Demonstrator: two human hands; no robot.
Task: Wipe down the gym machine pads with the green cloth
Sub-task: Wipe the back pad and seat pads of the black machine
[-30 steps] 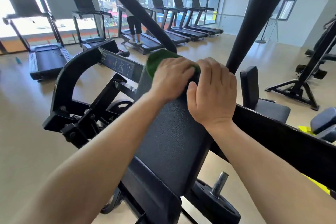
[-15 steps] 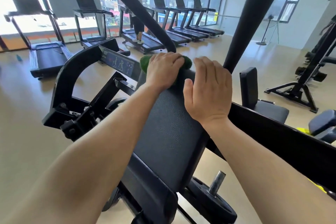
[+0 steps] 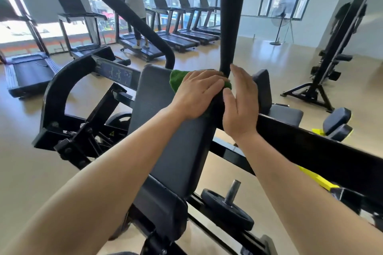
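A long black back pad (image 3: 165, 130) slopes up away from me in the middle of the view. The green cloth (image 3: 176, 79) lies on the pad's upper right part. My left hand (image 3: 196, 93) presses flat on the cloth and covers most of it. Just right of it, my right hand (image 3: 241, 105) stands edge-on with straight fingers against the pad's right side. A second small black pad (image 3: 263, 89) stands upright just beyond my right hand.
Thick black frame tubes (image 3: 230, 16) rise just behind my hands, and a black beam (image 3: 310, 149) runs to the right. A weight plate on a peg (image 3: 228, 207) sits low. Treadmills (image 3: 176, 37) line the windows, with a person (image 3: 134, 6) on one. A fan (image 3: 278, 20) stands far right.
My left hand has slid the cloth from the pad's top edge down and to the right. My right hand has uncurled from the top edge and now lies straight along the pad's side.
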